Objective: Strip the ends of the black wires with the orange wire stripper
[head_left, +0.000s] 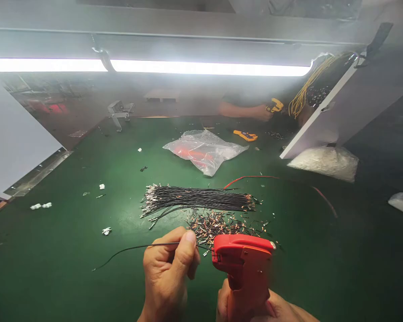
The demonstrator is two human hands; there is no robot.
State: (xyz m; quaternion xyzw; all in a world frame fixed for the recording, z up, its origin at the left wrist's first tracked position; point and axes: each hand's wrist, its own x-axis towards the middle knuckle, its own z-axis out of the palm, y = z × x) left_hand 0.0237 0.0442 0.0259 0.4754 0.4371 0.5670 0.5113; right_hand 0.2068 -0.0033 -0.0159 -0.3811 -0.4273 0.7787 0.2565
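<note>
Between thumb and fingers, my left hand [170,273] pinches a thin black wire [130,247]. One end of the wire trails off to the left, and the other reaches the jaws of a red wire stripper [243,255]. My right hand [223,299] is wrapped round the stripper's handle, its fingers partly hidden behind it. Whether the jaws are closed on the wire I cannot tell. Just beyond the hands lies a pile of short wire scraps [215,226] with black insulation and copper. Behind that rests a bundle of black wires [198,198] with metal terminals at the left ends.
A clear plastic bag [210,152] with something red inside lies farther back, beside a yellow tool [245,135]. A red wire [251,177] curves right. At the far side, another person's arm [245,111] is near a yellow tool [274,105]. A white panel [325,107] slants at right.
</note>
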